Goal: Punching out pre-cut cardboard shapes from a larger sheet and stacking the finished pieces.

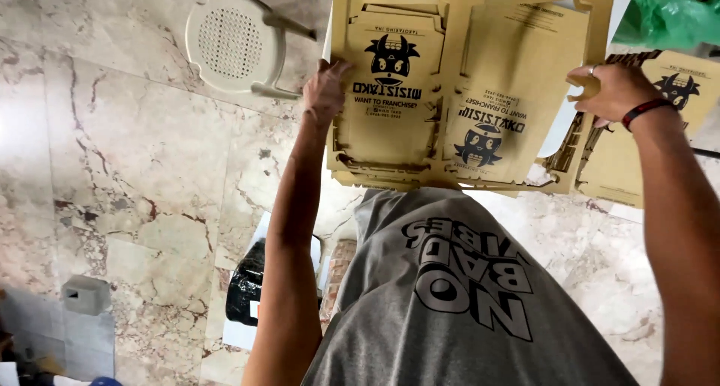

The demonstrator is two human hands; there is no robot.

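Observation:
A stack of flat brown die-cut cardboard sheets [517, 78] with black printed logos is held up in front of my chest. My left hand [324, 92] grips its left edge, thumb on the printed face. My right hand [609, 90] grips the right edge; it wears a ring, and a red and black band circles the wrist. The lower edge of the stack rests against my grey printed shirt [450, 296]. More sheets of the same printed cardboard [679, 101] lie behind my right hand.
A cream plastic chair [234, 45] stands on the marble floor [127, 153] at upper left. A green plastic bag [664, 15] is at top right. A black bag [246, 285] lies on white sheets beside my left arm. A small grey block [84, 294] sits at lower left.

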